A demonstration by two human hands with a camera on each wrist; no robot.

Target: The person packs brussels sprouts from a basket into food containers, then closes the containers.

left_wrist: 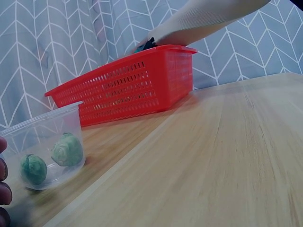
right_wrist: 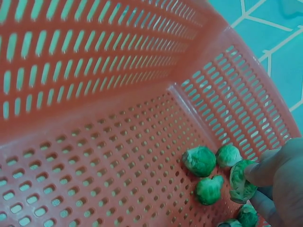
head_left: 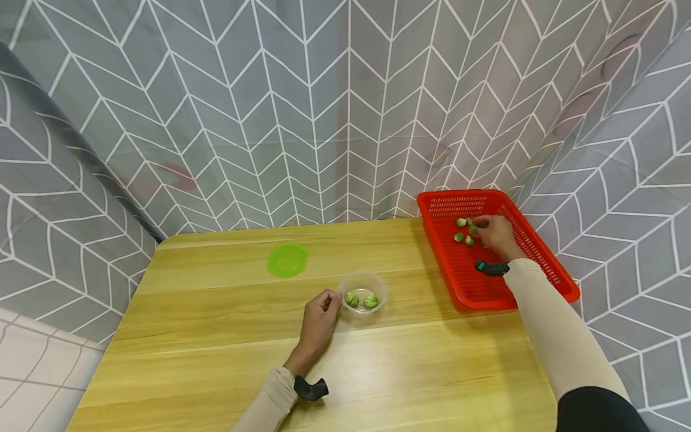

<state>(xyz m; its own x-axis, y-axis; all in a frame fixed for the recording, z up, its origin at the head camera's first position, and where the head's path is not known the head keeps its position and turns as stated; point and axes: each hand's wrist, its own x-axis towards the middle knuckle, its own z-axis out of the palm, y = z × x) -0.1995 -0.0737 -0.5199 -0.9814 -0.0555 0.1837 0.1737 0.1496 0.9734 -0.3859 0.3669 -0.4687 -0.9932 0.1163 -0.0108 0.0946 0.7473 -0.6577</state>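
The head view places the left hand (head_left: 320, 321) just below the centre of the frame, fingers bent, thumb and forefinger pinching the left edge of a clear plastic bowl (head_left: 379, 285). Two sprouts (head_left: 370, 302) lie in the bowl, slightly apart from each other. The right hand (head_left: 495, 233) is at the right of the frame, reaching into a red basket (head_left: 475, 294); from above, its grip is partly hidden by the hand itself. The right wrist view settles the matter: at its lower right, thumb and fingers are closed on one held sprout (right_wrist: 241, 182), with loose sprouts (right_wrist: 199, 161) close beside it on the perforated floor, two of them cut by or near the bottom edge. The left wrist view alone gives the bowl from the side, at the lower left, showing its upright wall and its two sprouts resting on the bottom; only fingertips of the left hand enter at the left edge. The same view shows the outside of the basket's slotted wall, with the right sleeve (left_wrist: 203, 21) passing over its rim. Only the head view records a round green lid (head_left: 287, 260), lying flat left of centre on the wooden table (head_left: 216, 312), apart from the bowl, and a black strap (head_left: 310, 389) on the left wrist. A grey curtain (head_left: 291, 120) with white lines fills the upper frame.
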